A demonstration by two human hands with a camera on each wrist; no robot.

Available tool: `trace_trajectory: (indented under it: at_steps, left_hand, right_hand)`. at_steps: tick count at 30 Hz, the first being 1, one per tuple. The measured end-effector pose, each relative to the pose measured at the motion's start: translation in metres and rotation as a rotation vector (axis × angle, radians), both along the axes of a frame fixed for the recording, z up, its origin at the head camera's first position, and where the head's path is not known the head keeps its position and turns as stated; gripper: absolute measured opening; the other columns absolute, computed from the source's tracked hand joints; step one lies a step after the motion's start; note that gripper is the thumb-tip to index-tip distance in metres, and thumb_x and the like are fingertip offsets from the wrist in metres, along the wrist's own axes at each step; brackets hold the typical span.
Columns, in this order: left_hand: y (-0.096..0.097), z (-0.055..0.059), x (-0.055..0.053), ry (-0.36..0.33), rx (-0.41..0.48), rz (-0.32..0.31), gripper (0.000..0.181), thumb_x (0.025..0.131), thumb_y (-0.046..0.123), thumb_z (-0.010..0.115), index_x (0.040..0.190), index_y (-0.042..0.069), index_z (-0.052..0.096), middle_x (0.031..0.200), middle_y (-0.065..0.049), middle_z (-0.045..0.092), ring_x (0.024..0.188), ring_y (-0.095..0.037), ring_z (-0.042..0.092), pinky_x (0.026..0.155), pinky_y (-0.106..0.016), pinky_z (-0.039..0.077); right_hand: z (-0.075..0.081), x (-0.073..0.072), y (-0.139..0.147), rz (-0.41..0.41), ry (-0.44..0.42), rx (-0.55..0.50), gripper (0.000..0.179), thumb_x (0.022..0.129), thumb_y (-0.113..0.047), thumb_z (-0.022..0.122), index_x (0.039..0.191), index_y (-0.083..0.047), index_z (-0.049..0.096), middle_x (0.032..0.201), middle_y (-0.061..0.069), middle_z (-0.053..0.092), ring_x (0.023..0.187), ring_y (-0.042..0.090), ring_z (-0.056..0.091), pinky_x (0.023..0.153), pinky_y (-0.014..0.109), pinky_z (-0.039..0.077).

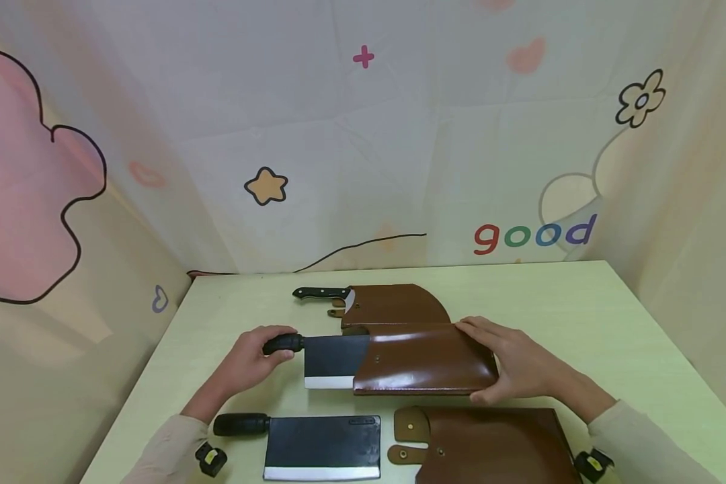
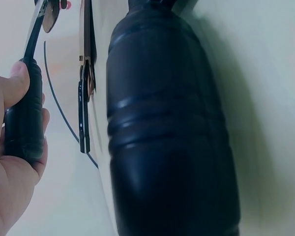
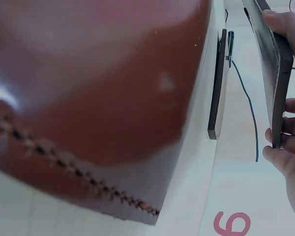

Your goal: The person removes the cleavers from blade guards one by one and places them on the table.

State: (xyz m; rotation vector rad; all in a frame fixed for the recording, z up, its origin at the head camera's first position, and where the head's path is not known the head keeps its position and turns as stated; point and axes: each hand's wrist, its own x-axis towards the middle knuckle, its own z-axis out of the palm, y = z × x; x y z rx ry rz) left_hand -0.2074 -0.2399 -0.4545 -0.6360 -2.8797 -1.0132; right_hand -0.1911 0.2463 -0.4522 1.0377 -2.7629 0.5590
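Observation:
My left hand (image 1: 257, 359) grips the black handle of a cleaver (image 1: 335, 359). Much of its dark blade sits inside a glossy brown leather sheath (image 1: 426, 359), and the part near the handle shows. At the sheath's far right end, my right hand (image 1: 517, 356) holds it, thumb at the lower edge and fingers at the upper. The left wrist view has the thumb wrapped over the handle (image 2: 27, 113). Fingers and thumb clasp the sheath's edge (image 3: 275, 73) in the right wrist view. Both are held above the table.
Nearer me lie a second cleaver (image 1: 323, 444) and a brown sheath (image 1: 496, 444) with its snap straps unfastened. Behind, a black-handled knife (image 1: 320, 293) sits in another brown sheath (image 1: 393, 302). The pale table (image 1: 242, 302) ends at a printed curtain (image 1: 363, 148).

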Motion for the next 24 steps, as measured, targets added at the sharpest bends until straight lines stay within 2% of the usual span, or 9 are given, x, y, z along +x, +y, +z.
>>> trace_trajectory:
  at_steps: [9, 18, 24]
  left_hand:
    - [-0.006, -0.001, -0.001, -0.004, -0.002, -0.003, 0.041, 0.094, 0.015, 0.075, 0.133, 0.004, 0.066, 0.129, -0.015, 0.068, 0.112, -0.030, 0.064, 0.091, -0.048, 0.055]
    - [-0.011, -0.001, -0.001, -0.008, -0.003, -0.004, 0.041, 0.095, 0.015, 0.074, 0.133, 0.004, 0.066, 0.129, -0.015, 0.068, 0.110, -0.028, 0.065, 0.089, -0.046, 0.055]
    - [-0.014, -0.001, -0.001, -0.010, -0.006, -0.005, 0.041, 0.094, 0.015, 0.074, 0.133, 0.003, 0.065, 0.130, -0.015, 0.067, 0.110, -0.028, 0.064, 0.088, -0.044, 0.055]
  right_hand:
    - [0.002, 0.001, 0.005, 0.005, 0.007, 0.005, 0.113, 0.062, -0.061, 0.091, 0.153, -0.011, 0.045, 0.151, 0.006, 0.048, 0.124, 0.023, 0.059, 0.092, 0.046, 0.057]
    - [0.000, 0.001, 0.010, 0.003, 0.022, 0.011, 0.113, 0.062, -0.063, 0.090, 0.152, -0.011, 0.046, 0.150, 0.008, 0.050, 0.121, 0.022, 0.059, 0.091, 0.045, 0.057]
    - [0.000, 0.002, 0.013, 0.005, 0.037, 0.012, 0.113, 0.062, -0.063, 0.090, 0.151, -0.009, 0.047, 0.149, 0.010, 0.051, 0.123, 0.026, 0.060, 0.091, 0.047, 0.057]
